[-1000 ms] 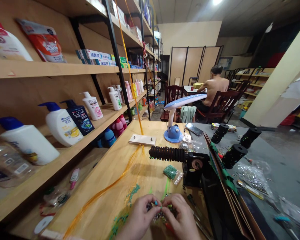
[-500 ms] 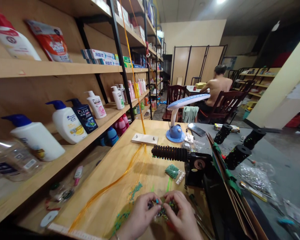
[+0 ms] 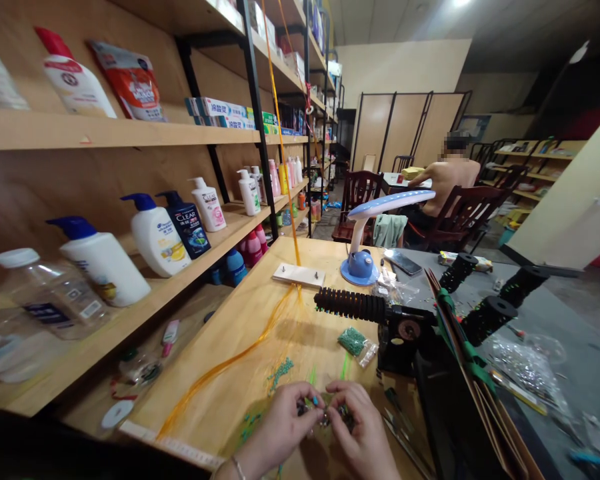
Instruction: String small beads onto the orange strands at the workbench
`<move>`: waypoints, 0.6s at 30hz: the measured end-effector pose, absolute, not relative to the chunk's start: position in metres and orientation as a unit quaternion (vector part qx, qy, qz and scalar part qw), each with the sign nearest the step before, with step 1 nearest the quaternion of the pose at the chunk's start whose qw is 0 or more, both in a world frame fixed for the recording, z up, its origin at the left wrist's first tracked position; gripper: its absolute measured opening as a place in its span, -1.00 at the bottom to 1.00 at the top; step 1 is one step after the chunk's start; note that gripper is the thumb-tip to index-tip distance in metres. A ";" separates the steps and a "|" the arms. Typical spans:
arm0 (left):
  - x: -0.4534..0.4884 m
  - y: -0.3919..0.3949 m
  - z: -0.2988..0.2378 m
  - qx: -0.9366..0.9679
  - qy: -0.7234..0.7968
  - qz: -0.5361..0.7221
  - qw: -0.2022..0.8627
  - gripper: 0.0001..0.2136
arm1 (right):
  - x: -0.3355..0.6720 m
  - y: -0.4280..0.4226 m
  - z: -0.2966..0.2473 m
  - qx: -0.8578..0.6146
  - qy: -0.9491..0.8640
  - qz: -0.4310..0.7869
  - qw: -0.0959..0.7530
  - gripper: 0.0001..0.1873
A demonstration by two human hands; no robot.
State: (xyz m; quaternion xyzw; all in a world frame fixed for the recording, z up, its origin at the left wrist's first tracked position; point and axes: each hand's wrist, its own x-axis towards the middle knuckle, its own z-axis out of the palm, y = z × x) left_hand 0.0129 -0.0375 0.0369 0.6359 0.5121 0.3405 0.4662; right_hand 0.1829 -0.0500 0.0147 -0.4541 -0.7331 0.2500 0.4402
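Observation:
Both my hands meet at the near edge of a wooden table. My left hand and my right hand are closed in a pinch on a small cluster of beads between the fingertips. Loose green beads lie just beyond my left hand. A bundle of orange strands runs across the table from a small wooden block toward the near left. A small bag of green beads lies ahead of my right hand.
A black ribbed tool on a stand sits right of centre, with a blue desk lamp behind it. Shelves of pump bottles line the left. A person sits on a chair at the back. Black spools stand on the grey table.
The view has swung a little left and down. My hands stay together on the bead cluster, fingers shifting slightly.

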 end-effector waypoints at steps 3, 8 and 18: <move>0.005 -0.040 0.036 0.643 0.507 0.348 0.457 -0.89 | 0.179 -0.053 0.010 -0.432 -0.753 0.237 0.436 -0.86; -0.023 -0.050 0.039 0.551 0.555 0.405 0.474 -0.84 | 0.172 -0.064 -0.008 -0.420 -0.784 0.174 0.423 -0.87; -0.059 -0.101 0.028 0.306 0.525 0.523 0.597 -0.69 | 0.134 -0.080 -0.040 -0.390 -0.835 0.111 0.373 -0.86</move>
